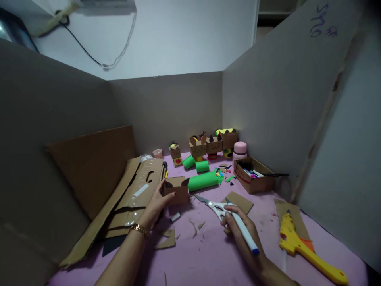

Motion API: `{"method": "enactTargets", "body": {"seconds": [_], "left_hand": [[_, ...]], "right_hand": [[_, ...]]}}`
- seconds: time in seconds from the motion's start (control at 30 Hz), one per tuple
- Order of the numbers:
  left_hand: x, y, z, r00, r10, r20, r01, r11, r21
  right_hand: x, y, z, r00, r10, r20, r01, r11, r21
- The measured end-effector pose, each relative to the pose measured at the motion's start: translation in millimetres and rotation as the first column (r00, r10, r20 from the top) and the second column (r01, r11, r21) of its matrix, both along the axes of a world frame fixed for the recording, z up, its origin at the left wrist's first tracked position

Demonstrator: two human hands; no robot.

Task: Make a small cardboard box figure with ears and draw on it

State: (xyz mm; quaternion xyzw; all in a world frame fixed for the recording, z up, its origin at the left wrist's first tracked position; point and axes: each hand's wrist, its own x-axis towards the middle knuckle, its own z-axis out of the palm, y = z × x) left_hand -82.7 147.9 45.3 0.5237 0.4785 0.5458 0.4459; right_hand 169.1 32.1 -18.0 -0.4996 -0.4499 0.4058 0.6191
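Note:
My left hand (pixel 159 204) is closed around the left side of a small brown cardboard box (pixel 178 194) with two dark pointed ears on its top edge. My right hand (pixel 244 230) grips white-handled scissors (pixel 210 203), whose blades point left toward the box without touching it. In the same hand lies a long white pen-like tool (pixel 245 232) with a blue end; its kind is not certain. Just behind the box lies a green paper tube (pixel 204 181). Cardboard offcuts (pixel 168 240) and a small white piece (pixel 175 217) lie between my hands.
Flattened cardboard (pixel 139 194) is stacked at left. Animal-faced cardboard figures (pixel 198 149) stand at the back, behind short green rolls (pixel 202 166). A box of pens (pixel 254 176), a pink bottle (pixel 239 149) and a yellow glue gun (pixel 297 246) are at right. Grey panels enclose the pink table.

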Motion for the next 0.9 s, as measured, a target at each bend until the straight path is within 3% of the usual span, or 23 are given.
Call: {"method": "enactTargets", "body": {"seconds": [0.1,0.27,0.47,0.57,0.63,0.7,0.73,0.77,0.8,0.87,0.9], "left_hand": [[-6,12,-8.7,1.000,-0.013,0.023,0.012,1.000,0.003],[-4,7,-27.9,0.998,0.012,0.067,-0.011,1.000,-0.009],[-2,3,-32.0,0.982,0.162,0.095,-0.162,0.987,-0.011],[3,-16,-27.6,0.944,0.315,0.095,-0.317,0.948,0.003],[13,-42,-25.0,0.908,0.409,0.088,-0.414,0.909,0.042],[29,-73,-27.5,0.902,0.427,0.064,-0.432,0.897,0.098],[37,-89,-32.1,0.930,0.367,0.024,-0.367,0.920,0.139],[47,-104,-39.7,0.969,0.210,-0.128,-0.177,0.957,0.231],[56,-116,-50.0,0.961,0.122,-0.249,-0.033,0.941,0.336],[72,-131,-77.2,0.880,-0.023,-0.475,0.283,0.827,0.485],[79,-134,-92.2,0.818,-0.072,-0.571,0.414,0.764,0.495]], "right_hand": [[0,2,-4.4,1.000,-0.013,-0.001,0.013,1.000,0.012],[-3,4,-9.7,0.999,-0.044,0.000,0.044,0.998,0.052],[-6,3,-14.4,0.990,-0.123,0.064,0.117,0.989,0.090],[-6,1,-14.4,0.989,-0.129,0.079,0.121,0.988,0.094],[-7,-1,-13.4,0.987,-0.120,0.110,0.110,0.990,0.090],[-8,-4,-12.6,0.981,-0.106,0.163,0.093,0.992,0.086],[-9,-6,-12.5,0.976,-0.102,0.193,0.086,0.992,0.091],[-10,-7,-12.8,0.970,-0.099,0.223,0.078,0.992,0.101],[-10,-8,-13.5,0.962,-0.100,0.252,0.072,0.991,0.116],[-10,-10,-15.9,0.938,-0.118,0.327,0.064,0.983,0.173],[-9,-11,-17.4,0.916,-0.130,0.380,0.047,0.975,0.219]]}}
